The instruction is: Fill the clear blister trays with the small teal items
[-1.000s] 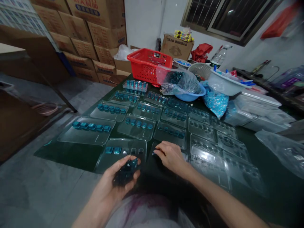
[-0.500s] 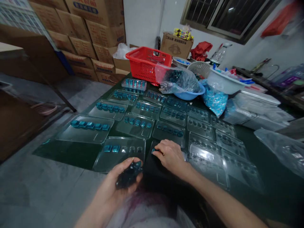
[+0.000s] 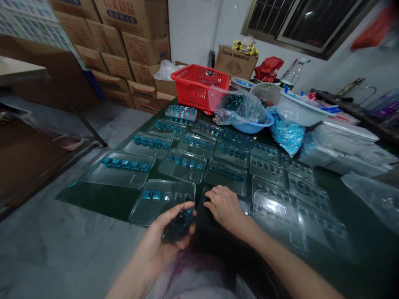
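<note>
My left hand (image 3: 170, 226) is curled around a clump of dark teal translucent cubes (image 3: 179, 224), palm up, above the table's near edge. The fingers of my right hand (image 3: 226, 205) are pinched at a small teal cube (image 3: 205, 199) at the left end of a clear plastic tray (image 3: 245, 207); most of that tray is hidden under the hand. Left of it, a second clear tray (image 3: 146, 214) carries two teal cubes (image 3: 152, 194) and several unfilled pockets. Trays farther back hold rows of teal cubes (image 3: 126, 164).
Clear trays with bare pockets (image 3: 269, 189) lie to the right on the dark green table (image 3: 93, 195). Behind stand a red basket (image 3: 199, 89), a blue basin (image 3: 252, 125) with a plastic bag of dark pieces, a white basin (image 3: 304, 112) and stacked clear containers (image 3: 339, 141).
My left hand has moved a little right with the cubes. My right hand stays at the same tray, its fingertips shifting slightly around the teal cube. The view has swung slightly left.
</note>
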Action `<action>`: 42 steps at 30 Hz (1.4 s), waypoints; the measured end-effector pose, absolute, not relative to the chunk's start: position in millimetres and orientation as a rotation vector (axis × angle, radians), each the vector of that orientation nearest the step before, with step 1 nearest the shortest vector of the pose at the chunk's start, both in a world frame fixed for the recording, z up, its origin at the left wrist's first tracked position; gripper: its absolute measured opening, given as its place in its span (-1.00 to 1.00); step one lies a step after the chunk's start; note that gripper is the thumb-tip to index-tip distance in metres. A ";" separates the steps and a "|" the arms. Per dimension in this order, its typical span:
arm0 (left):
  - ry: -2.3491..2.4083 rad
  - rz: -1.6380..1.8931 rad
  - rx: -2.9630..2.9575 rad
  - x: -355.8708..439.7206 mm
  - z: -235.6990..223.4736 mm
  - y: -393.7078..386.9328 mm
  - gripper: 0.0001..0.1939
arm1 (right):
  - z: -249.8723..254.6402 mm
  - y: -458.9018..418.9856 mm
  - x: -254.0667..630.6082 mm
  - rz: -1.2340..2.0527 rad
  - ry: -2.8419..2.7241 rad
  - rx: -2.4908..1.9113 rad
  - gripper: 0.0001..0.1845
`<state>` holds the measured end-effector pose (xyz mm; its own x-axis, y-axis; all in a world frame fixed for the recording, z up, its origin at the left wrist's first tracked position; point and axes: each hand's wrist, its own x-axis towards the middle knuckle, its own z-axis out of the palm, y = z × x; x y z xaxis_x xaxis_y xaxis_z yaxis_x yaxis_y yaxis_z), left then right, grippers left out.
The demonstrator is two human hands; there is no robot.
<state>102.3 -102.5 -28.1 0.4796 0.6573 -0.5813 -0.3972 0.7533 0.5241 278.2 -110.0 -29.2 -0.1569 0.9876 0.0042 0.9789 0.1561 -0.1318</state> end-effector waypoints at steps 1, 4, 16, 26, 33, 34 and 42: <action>0.842 0.662 0.343 101.7 -28.4 -102.5 -0.73 | -24.5 -111.5 278.4 0.162 -2.302 -1.984 -0.77; 0.836 0.668 0.344 100.5 -30.4 -103.4 -0.72 | -8.8 -118.3 275.2 0.188 -2.188 -1.934 -0.59; 0.904 0.746 0.526 119.1 -35.7 -112.3 -0.69 | -14.5 -133.7 245.1 0.473 -1.939 -1.842 -0.84; 0.947 0.797 0.550 128.0 -36.3 -121.0 -0.60 | -17.5 -132.3 240.1 0.257 -2.020 -1.922 -0.81; 0.982 0.860 0.602 130.4 -40.8 -125.6 -0.52 | -17.2 -129.5 253.0 0.567 -1.860 -1.858 -0.87; 0.981 0.863 0.606 130.5 -41.5 -125.9 -0.51 | -16.9 -128.6 254.5 0.605 -1.838 -1.857 -0.88; 1.065 0.909 0.690 134.7 -37.5 -126.6 -0.50 | -19.9 -124.1 259.4 0.838 -1.622 -1.798 -0.86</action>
